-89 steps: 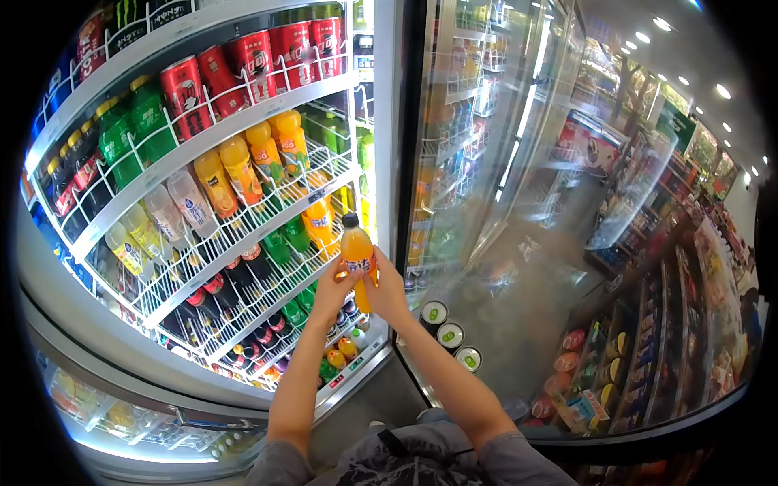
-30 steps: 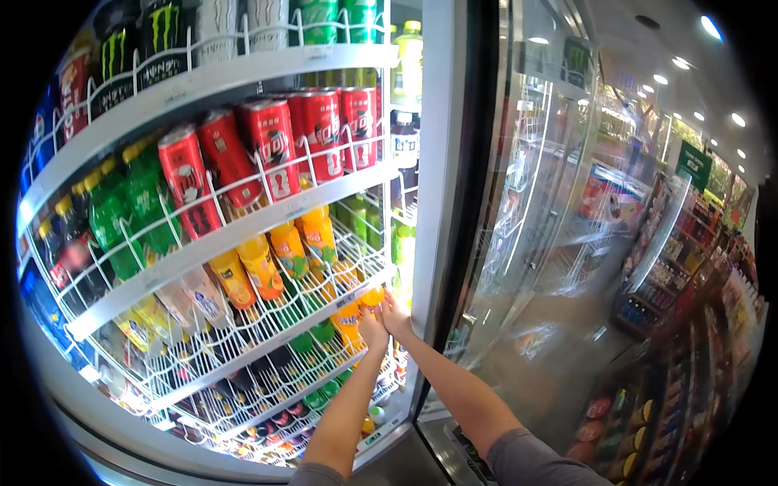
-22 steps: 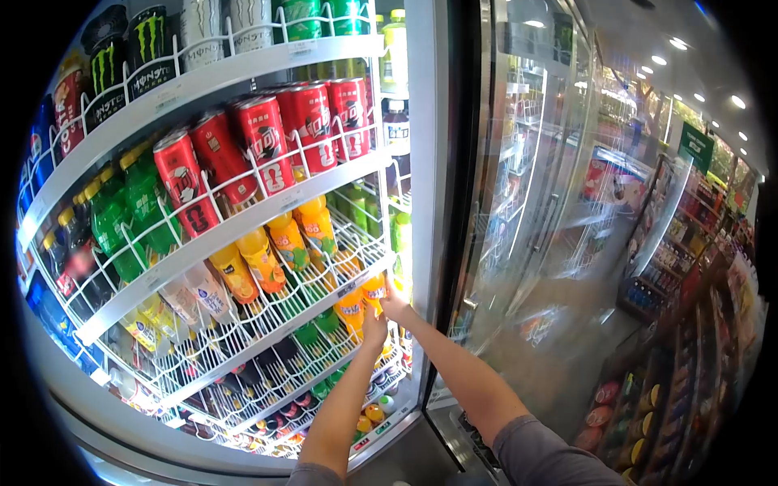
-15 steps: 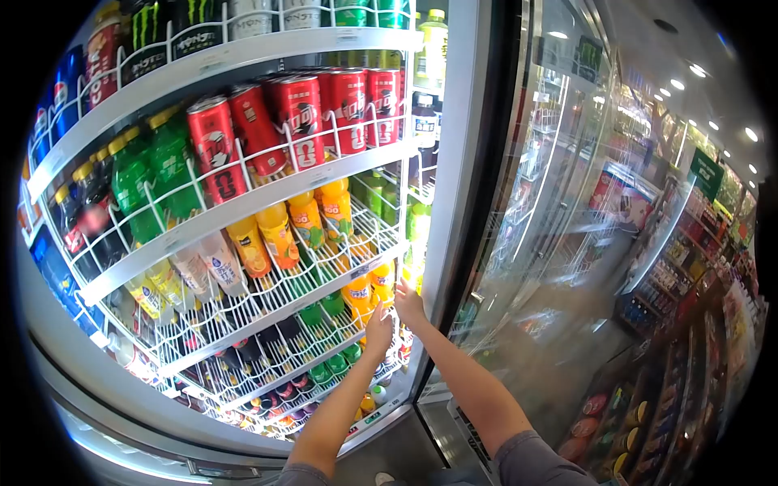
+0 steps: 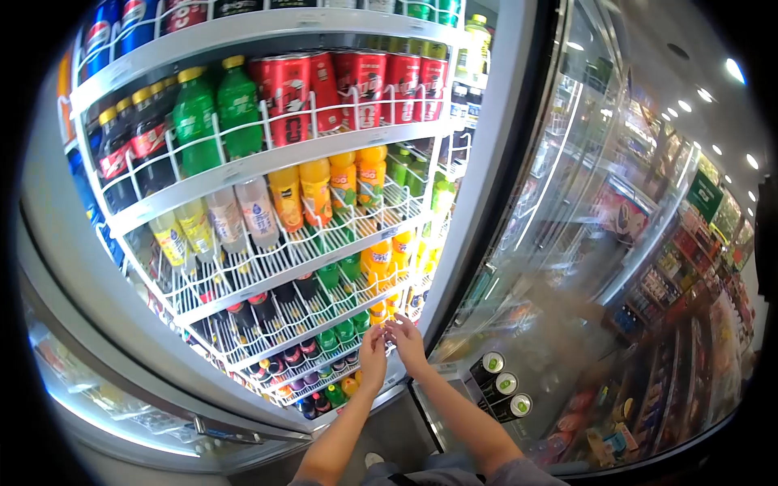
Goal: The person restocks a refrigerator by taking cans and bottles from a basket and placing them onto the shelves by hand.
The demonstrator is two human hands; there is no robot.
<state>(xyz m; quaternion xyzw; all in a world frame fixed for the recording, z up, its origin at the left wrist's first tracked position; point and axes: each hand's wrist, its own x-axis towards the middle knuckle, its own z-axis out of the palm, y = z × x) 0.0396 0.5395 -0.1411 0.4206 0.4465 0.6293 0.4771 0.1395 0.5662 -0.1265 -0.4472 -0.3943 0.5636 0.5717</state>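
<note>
White wire shelf [image 5: 275,161]: tall red metal cans [image 5: 285,97], green plastic bottles [image 5: 239,111], dark cola bottles [image 5: 147,131]. Shelf below [image 5: 300,273]: orange juice bottles [image 5: 315,190], clear pale-labelled bottles [image 5: 258,212], yellow-labelled bottles [image 5: 171,241]. Next shelf down [image 5: 322,332]: orange soda bottles [image 5: 377,257], more green bottles [image 5: 328,275].

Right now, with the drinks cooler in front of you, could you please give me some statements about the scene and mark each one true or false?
1. The left hand and right hand are raised close together. True.
2. The right hand is holding a bottle. False: no bottle shows in either hand.
3. Orange bottles on a shelf show just above the hands in the picture. True.
4. The red cans stand to the left of the large green bottles. False: they stand to the right of them.
5. The glass door is closed across the shelves. False: it stands open on the right.
</note>
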